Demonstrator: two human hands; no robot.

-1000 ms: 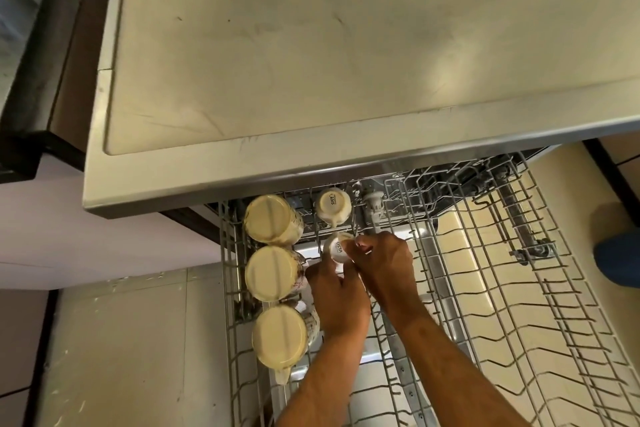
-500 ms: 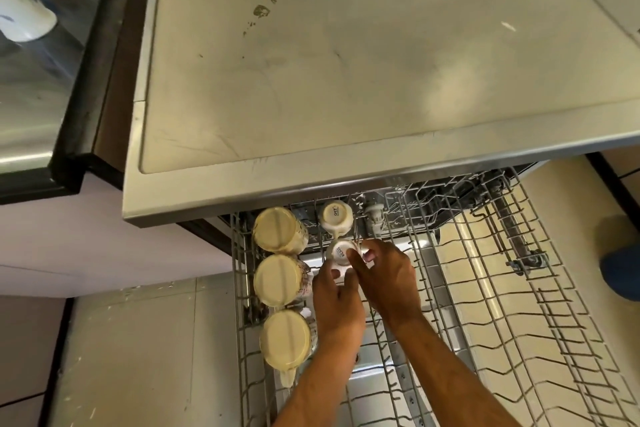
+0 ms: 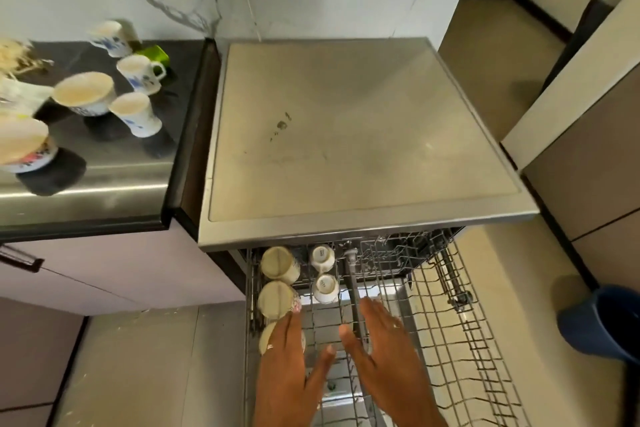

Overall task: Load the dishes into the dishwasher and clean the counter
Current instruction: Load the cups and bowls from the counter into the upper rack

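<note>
Left of the pulled-out wire dishwasher rack (image 3: 450,315), fragile, glossy white ceramic mugs (image 3: 140,113) are waiting on the dark counter (image 3: 104,163), best gripped around their bodies, while both hands' fingers (image 3: 372,314) are hovering spread, holding nothing.

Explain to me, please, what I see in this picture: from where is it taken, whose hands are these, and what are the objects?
There is no machine here. A person wears a camera on the head, so the one picture looks down over their own arms. The left hand and right hand are open and hold nothing; they hang over the pulled-out wire rack of a dishwasher. In the rack's left part stand upturned cups, among them a small white cup and a larger cream cup. Above the rack is the dishwasher's flat grey top, slightly stained. On the dark counter to the left, more cups wait, such as a white mug with a blue pattern.
</note>
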